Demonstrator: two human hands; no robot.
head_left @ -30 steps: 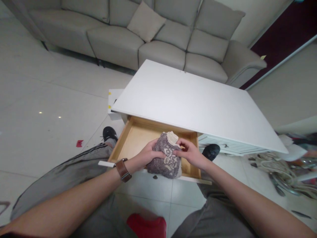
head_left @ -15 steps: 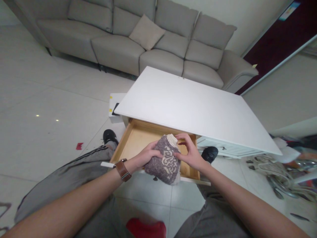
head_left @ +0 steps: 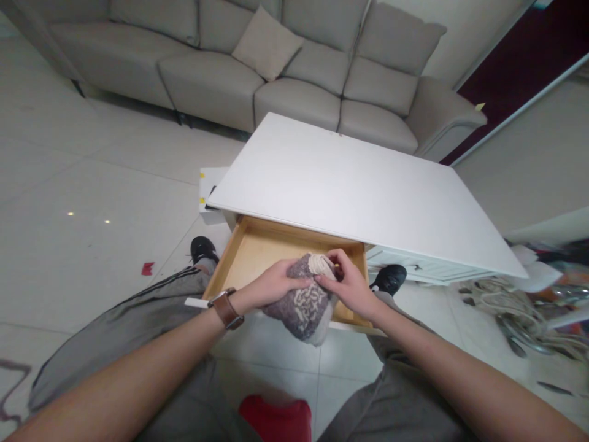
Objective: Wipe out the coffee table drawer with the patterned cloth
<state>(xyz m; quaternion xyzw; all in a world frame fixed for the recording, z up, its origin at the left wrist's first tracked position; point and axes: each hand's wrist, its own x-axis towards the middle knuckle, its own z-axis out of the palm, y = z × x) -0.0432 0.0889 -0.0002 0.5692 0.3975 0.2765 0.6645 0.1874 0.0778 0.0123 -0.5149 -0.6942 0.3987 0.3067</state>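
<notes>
My left hand (head_left: pixel 277 283) grips the left side of a bundle of thick knitted socks (head_left: pixel 304 310), with the thumb across the front. The bundle is grey-purple with a cream pattern and a cream ribbed cuff at the top. On the other side, my right hand (head_left: pixel 348 285) pinches the socks near the cuff, thumb in front and fingers behind. Both hands hold them over the front of a pulled-out wooden drawer (head_left: pixel 257 245). The far side of the bundle is hidden.
The drawer belongs to a white table (head_left: pixel 359 184). Behind it stands a grey sofa (head_left: pixel 211 80) with a beige cushion (head_left: pixel 267 46). A white box (head_left: pixel 212 215) is left of the table; coiled cords (head_left: pixel 497 301) lie right. Below me is a red seat (head_left: pixel 278 420).
My right hand has closed in on the cuff, its fingers now behind the fabric. The cuff has folded down and the bundle looks more crumpled. The view has tilted slightly downward.
</notes>
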